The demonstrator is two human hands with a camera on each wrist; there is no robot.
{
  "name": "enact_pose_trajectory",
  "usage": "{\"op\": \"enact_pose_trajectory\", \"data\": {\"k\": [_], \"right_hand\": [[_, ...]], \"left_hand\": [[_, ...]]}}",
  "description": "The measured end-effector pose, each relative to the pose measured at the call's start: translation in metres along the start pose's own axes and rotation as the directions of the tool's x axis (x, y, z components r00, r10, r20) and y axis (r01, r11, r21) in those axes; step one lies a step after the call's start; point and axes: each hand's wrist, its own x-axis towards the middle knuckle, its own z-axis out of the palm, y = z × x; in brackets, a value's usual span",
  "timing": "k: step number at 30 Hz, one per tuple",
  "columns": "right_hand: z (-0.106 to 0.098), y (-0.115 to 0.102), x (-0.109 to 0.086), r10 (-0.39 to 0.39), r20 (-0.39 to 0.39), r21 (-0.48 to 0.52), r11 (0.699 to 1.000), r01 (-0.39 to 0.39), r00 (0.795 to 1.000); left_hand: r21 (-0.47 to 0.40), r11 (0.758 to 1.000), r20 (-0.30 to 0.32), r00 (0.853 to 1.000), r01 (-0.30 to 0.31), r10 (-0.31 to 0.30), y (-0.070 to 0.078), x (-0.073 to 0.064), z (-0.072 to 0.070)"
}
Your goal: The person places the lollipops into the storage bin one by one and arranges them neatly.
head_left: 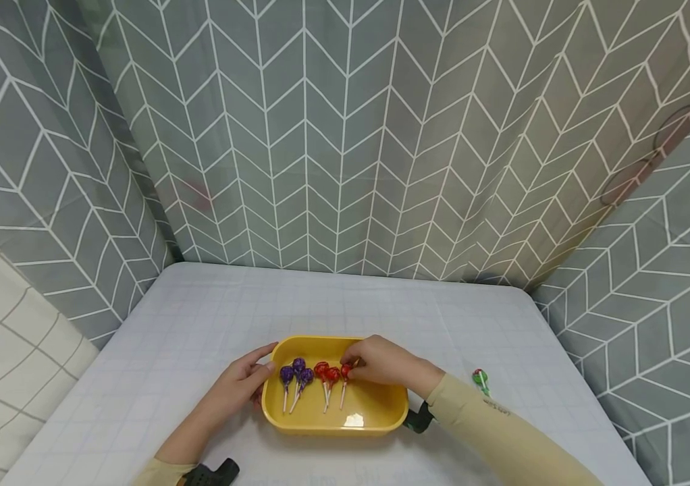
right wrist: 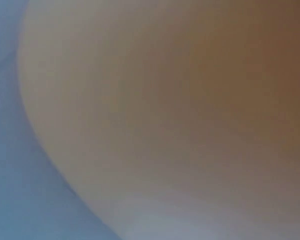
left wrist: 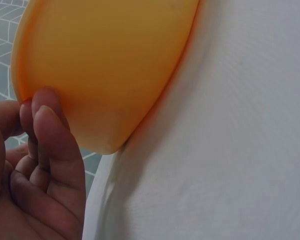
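A yellow tray (head_left: 369,417) sits on the table with lollipops in it. Three purple lollipops (head_left: 299,365) lie together in its left part, their white sticks pointing toward the front. To their right are red lollipops (head_left: 321,369), side by side in the middle. My right hand (head_left: 381,361) reaches over the far rim and pinches the rightmost red lollipop (head_left: 344,372) at its head. My left hand (head_left: 242,381) holds the tray's left end; the left wrist view shows its fingertips against the yellow wall (left wrist: 115,65). The right wrist view is a blur of the tray.
A red and green lollipop (head_left: 481,379) lies on the white-covered table (head_left: 345,297) right of the tray, beside my right sleeve (head_left: 491,418). Grey patterned curtains (head_left: 345,135) stand behind the table and at both sides.
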Motion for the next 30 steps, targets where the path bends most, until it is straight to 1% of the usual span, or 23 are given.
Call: {"op": "enact_pose_trajectory", "data": {"k": [6, 12, 21, 30], "right_hand": [[0.0001, -0.0015, 0.0005, 0.015, -0.007, -0.029, 0.999, -0.015, 1.000], [0.0020, -0.0013, 0.0016, 0.031, -0.010, -0.032, 0.999, -0.031, 0.999], [0.0027, -0.0008, 0.0020, 0.037, -0.016, -0.016, 0.999, -0.037, 0.999], [0.0026, 0.0016, 0.0023, 0.037, -0.026, 0.022, 0.999, -0.037, 0.999]], "left_hand": [[-0.006, 1.000, 0.000, 1.000, -0.003, 0.003, -0.0006, 0.0008, -0.0002], [-0.009, 1.000, 0.006, 1.000, -0.006, 0.006, 0.0007, -0.0003, -0.0003], [-0.006, 1.000, 0.003, 1.000, -0.004, 0.004, 0.0002, -0.0001, -0.0002], [-0.001, 1.000, -0.001, 1.000, -0.007, 0.007, -0.0001, 0.0003, 0.0003]]}}
